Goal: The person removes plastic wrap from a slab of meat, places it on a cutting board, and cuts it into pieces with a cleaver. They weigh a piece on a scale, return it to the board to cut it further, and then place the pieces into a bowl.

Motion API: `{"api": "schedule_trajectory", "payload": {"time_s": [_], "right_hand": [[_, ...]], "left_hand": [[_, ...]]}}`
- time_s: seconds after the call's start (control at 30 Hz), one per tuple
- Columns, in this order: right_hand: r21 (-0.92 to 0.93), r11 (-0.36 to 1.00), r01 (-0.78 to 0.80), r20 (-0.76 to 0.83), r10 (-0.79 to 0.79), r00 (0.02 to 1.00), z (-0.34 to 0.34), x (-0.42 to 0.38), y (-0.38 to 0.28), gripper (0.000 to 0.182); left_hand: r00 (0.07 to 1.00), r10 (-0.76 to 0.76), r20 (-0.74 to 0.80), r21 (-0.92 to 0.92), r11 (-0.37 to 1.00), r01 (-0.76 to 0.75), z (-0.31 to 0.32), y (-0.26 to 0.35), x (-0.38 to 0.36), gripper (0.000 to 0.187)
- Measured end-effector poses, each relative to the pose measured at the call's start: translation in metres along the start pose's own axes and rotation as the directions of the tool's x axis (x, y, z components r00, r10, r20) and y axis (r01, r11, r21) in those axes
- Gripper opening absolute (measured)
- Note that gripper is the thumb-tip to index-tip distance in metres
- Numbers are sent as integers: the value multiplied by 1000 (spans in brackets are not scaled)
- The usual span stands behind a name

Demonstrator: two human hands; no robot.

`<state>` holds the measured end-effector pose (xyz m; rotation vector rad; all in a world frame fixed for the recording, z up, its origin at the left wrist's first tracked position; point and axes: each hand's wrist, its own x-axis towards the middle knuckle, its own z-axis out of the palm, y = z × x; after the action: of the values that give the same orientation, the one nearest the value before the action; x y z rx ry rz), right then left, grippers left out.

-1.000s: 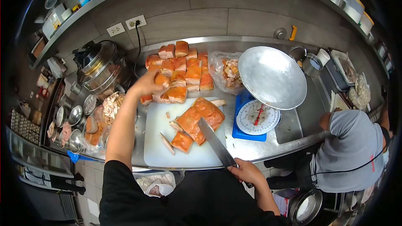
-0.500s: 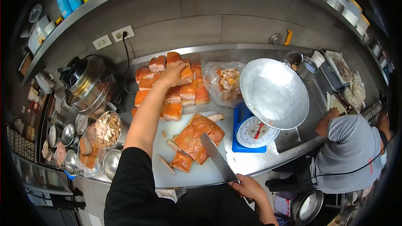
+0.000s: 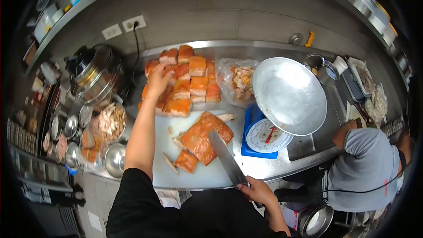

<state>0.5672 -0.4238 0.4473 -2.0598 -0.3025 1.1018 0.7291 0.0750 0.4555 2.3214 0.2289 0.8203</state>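
Blocks of roast pork belly with orange-brown skin (image 3: 181,89) are stacked in rows at the back of the counter. My left hand (image 3: 158,79) is over the left side of this stack, its fingers apart and touching or just above the blocks. In my right hand (image 3: 259,191) is the handle of a wide-bladed knife (image 3: 227,158). Its blade lies over the right edge of a large slab of roast pork (image 3: 205,137) on the white cutting board (image 3: 163,178). A smaller cut block (image 3: 186,161) and a thin trimmed strip (image 3: 170,163) lie beside the slab.
A blue dial scale (image 3: 259,150) with a big metal pan (image 3: 290,96) stands right of the board. Behind it sits a plastic bag of meat scraps (image 3: 241,81). Metal bowls (image 3: 116,160) and a glass-bowled cooker (image 3: 94,77) are at left. A co-worker (image 3: 363,167) stands at right.
My left hand has moved left across the stack, off a block near its middle, and its fingers have spread. The knife stays at the slab. The view has shifted slightly.
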Motion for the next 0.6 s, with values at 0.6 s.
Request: {"api": "schedule_trajectory", "payload": {"time_s": [0.6], "right_hand": [[127, 980, 151, 183, -172, 968, -18, 44, -21, 30]], "left_hand": [[786, -612, -88, 58, 784, 617, -46, 102, -338, 65]]}}
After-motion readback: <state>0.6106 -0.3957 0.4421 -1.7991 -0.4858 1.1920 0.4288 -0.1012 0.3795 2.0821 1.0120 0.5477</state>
